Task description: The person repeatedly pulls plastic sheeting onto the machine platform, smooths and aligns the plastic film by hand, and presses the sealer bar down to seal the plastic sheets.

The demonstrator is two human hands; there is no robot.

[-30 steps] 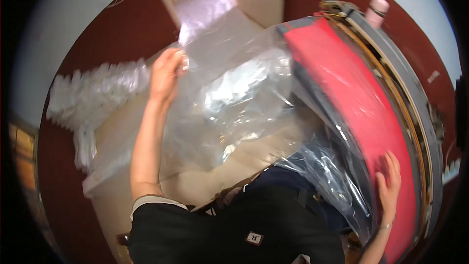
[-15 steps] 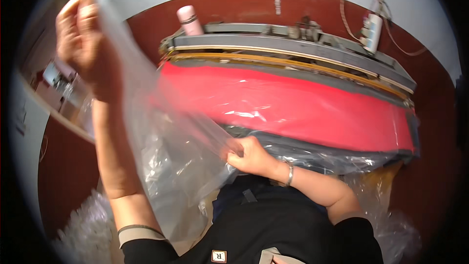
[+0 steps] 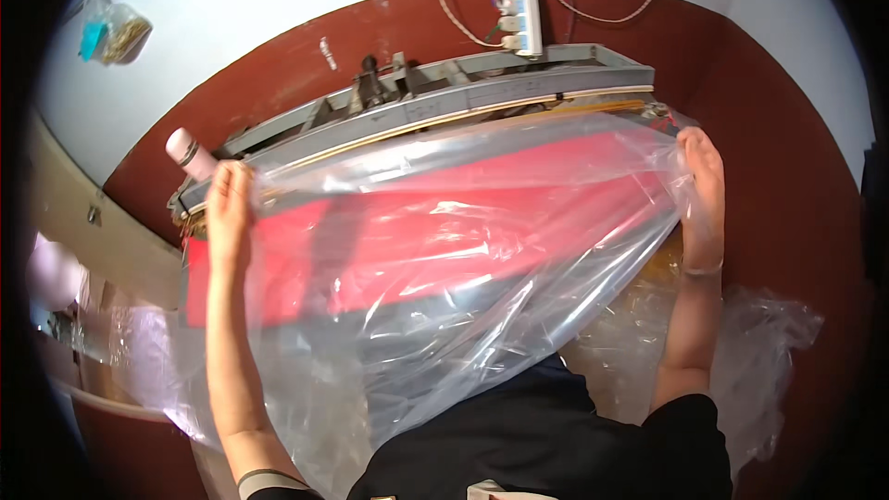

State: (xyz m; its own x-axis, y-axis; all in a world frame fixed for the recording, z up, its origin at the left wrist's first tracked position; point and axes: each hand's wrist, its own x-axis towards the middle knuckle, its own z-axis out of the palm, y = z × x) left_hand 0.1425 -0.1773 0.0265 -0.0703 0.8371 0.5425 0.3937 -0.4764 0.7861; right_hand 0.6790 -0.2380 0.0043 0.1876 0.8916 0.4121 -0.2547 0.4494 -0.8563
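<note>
Clear sheet (image 3: 505, 329): spreading over red panel (image 3: 197, 280); stretching between both hands, lifting at both ends, sagging and creasing in the middle, drooping toward black shirt (image 3: 602, 449). Counting one.
Left hand (image 3: 231, 190): gripping the left upper part of the sheet, fingers folding over it; hovering near the left end of the panel. Counting one.
Right hand (image 3: 702, 162): gripping gathered film at the right end, fingers pointing upward; wearing one metal bracelet (image 3: 702, 268). Counting one.
Red panel: lying in front of grey metal frame (image 3: 417, 113), mostly showing through the film; showing bare at its left end. Counting one.
Done so far: covering most of the panel's length, judging from the overlap.
Left undone: not yet lying flat, not yet smoothing out, not yet letting go at either end.
Grey metal frame: running along behind the panel. Counting one.
Pink bottle (image 3: 190, 154): standing at the frame's left end, near the left hand. Counting one.
Power strip (image 3: 526, 18): hanging above the frame; apparently holding three plugs. Counting one.
Hanging bag (image 3: 122, 32): dangling at upper left, contents not resolving. Counting one.
Loose film (image 3: 773, 343): heaping at right, layers overlapping; not counting reliably.
</note>
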